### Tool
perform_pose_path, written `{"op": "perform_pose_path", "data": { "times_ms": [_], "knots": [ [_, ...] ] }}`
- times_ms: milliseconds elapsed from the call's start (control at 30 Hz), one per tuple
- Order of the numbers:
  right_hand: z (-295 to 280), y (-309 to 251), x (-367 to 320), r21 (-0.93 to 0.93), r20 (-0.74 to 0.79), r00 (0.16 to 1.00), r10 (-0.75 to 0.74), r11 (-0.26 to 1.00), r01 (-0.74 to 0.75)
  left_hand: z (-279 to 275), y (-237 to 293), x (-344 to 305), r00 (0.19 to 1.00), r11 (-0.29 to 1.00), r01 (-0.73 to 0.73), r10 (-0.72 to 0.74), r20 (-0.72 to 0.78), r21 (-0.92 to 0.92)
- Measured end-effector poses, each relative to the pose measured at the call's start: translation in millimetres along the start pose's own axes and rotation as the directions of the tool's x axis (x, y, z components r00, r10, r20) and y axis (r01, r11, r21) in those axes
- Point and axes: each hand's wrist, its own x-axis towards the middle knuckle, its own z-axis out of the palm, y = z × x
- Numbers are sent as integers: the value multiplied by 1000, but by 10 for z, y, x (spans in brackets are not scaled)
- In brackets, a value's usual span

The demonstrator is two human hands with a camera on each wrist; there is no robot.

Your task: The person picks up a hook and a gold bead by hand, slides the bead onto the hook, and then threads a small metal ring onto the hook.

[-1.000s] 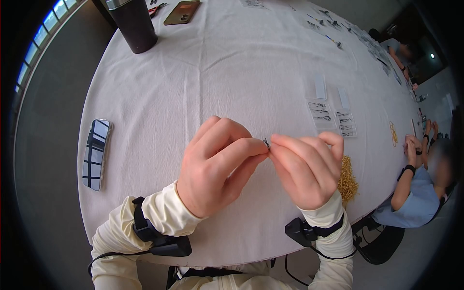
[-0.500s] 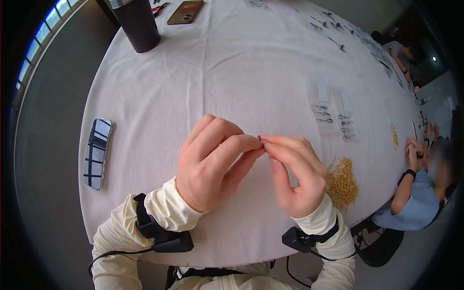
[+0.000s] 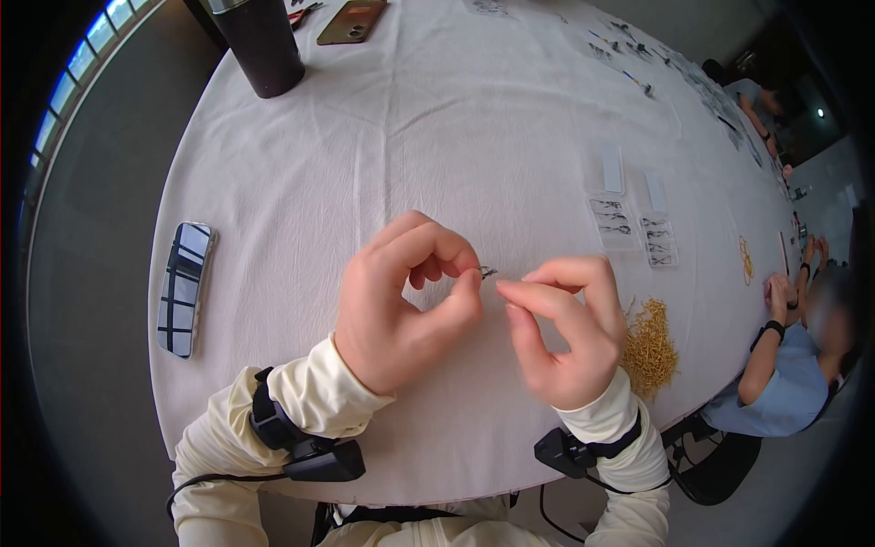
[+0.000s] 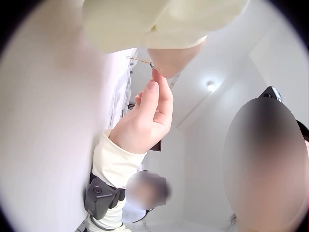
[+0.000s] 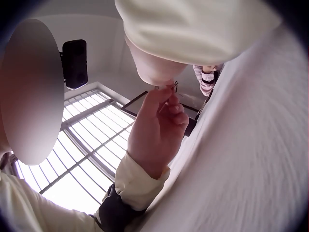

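Observation:
My left hand (image 3: 406, 305) pinches a small metal snap swivel (image 3: 488, 272) between thumb and forefinger, its dark end poking out toward the right. A thin gold wire loop (image 4: 140, 60) and a silver bit show on it in the left wrist view. My right hand (image 3: 570, 333) is beside it, forefinger and thumb tips close to the swivel with a small gap between them and nothing seen in it. The right wrist view shows the left fingers (image 5: 159, 121) bent around the swivel, partly hidden by the right hand.
A heap of gold wire pieces (image 3: 651, 351) lies right of the right hand. Behind it stand clear boxes (image 3: 612, 223) of small metal parts. A phone (image 3: 185, 292) lies at left, a dark tumbler (image 3: 260, 50) and another phone (image 3: 352, 22) farther back. Other people sit at right.
Both hands met at the small swivel before. Now the right fingers have come away from it, and the left hand has turned so its thumb and the swivel show.

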Motion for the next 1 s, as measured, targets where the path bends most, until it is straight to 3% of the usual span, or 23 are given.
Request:
{"op": "perform_pose_path", "data": {
  "times_ms": [67,100,167,433,567,833,933,1000],
  "knots": [
    [-11,18,23,-15,-19,1000,18,1000,-19,-8,-8,-7,974,948,224,-207,95,-224],
    [-14,28,38,-29,-38,999,36,999,-38,-13,2,-10,974,948,223,-207,96,-225],
    [2,45,58,-13,-40,999,33,999,-34,-21,39,-16,924,849,379,-323,207,-369],
    [-6,80,61,11,-44,999,1,1000,0,1,64,-37,932,847,349,-272,239,-401],
    [-9,42,33,34,-55,997,52,998,-50,50,68,-75,948,844,309,-239,210,-439],
    [-25,25,34,40,-47,999,4,999,-3,55,85,-102,925,749,377,-283,252,-545],
    [-93,34,53,102,14,998,66,993,-68,-1,111,-57,881,646,471,-305,362,-601],
    [-55,84,33,391,61,973,223,891,-229,-25,100,-30,848,590,524,-298,438,-614]
  ]
}}
